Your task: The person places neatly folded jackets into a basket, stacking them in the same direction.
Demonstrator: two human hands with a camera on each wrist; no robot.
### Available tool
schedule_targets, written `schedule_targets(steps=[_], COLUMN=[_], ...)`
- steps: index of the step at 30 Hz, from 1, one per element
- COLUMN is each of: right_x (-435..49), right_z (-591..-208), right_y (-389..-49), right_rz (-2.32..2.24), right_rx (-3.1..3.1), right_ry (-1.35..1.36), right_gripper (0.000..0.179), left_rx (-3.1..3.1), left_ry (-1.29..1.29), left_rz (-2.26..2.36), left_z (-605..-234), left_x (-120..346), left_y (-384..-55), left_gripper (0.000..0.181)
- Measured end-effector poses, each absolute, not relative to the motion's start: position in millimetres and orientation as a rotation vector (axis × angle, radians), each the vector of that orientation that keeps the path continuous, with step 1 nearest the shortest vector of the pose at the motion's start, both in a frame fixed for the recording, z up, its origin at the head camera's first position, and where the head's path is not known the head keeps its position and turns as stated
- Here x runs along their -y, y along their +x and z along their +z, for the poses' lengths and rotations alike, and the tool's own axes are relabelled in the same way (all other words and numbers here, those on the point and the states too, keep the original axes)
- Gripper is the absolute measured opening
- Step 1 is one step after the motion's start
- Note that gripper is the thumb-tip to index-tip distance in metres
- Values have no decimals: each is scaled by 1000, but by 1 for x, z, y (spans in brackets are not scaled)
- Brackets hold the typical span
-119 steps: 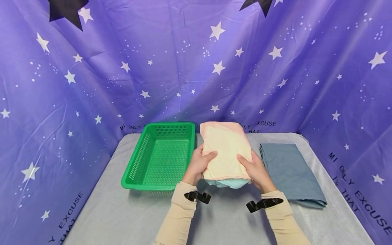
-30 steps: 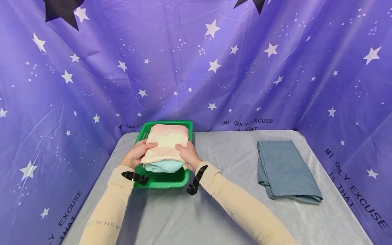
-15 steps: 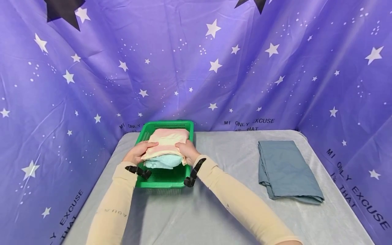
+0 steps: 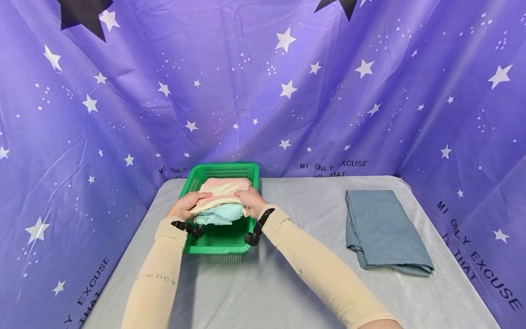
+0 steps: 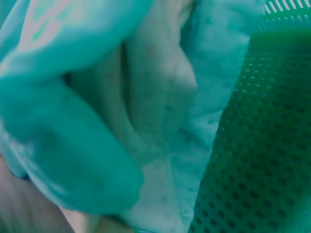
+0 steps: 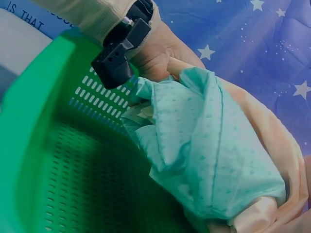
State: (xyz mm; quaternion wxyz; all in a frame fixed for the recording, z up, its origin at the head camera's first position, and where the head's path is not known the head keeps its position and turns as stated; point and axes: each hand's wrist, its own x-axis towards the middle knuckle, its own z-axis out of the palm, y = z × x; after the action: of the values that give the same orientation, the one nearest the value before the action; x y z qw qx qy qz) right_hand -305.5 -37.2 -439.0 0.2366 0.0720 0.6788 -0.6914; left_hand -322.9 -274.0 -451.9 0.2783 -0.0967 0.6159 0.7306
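Observation:
In the head view a folded pink-and-cream cloth [image 4: 223,188] lies over a light teal cloth [image 4: 222,214], inside the outline of the green basket [image 4: 218,249]. My left hand [image 4: 187,205] grips the bundle's left side, thumb on top. Its right side is held by my right hand [image 4: 251,200], thumb also on top. Most of the fingers are hidden beneath. Seen from the right wrist, the patterned teal cloth [image 6: 209,145] hangs in loose folds above the perforated basket floor [image 6: 92,179]. The left wrist view is filled by teal folds [image 5: 73,141] close up.
A blue-grey folded cloth [image 4: 386,230] lies on the right of the grey-covered table [image 4: 296,274]. Purple star-printed curtains [image 4: 230,91] stand behind and at both sides. Each wrist wears a black strap with a small camera [image 4: 255,234].
Both hands carried the bundle left from beside the basket to over it. Over the last second they have lowered it slightly, and its front has tilted to show more teal.

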Motion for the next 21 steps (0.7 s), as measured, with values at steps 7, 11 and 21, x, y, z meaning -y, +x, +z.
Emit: schedule_targets(steps=[7,11,21], right_x=[35,35,33], right_z=[-438,-437,-429], right_y=[-305,-300,-280], right_rz=[-1856,-1791,-1470], right_rx=[-1965,-2049,-2321], right_ry=[135,54,-192], right_gripper=[71,77,81], left_rx=[-1650,-1717,-1953], left_ry=[-238,-256,-248], left_rz=[1964,1918,1720], left_z=[-454,-453,-464], left_x=[273,272,278], left_y=[-325,-323,-323], left_gripper=[20,15,21])
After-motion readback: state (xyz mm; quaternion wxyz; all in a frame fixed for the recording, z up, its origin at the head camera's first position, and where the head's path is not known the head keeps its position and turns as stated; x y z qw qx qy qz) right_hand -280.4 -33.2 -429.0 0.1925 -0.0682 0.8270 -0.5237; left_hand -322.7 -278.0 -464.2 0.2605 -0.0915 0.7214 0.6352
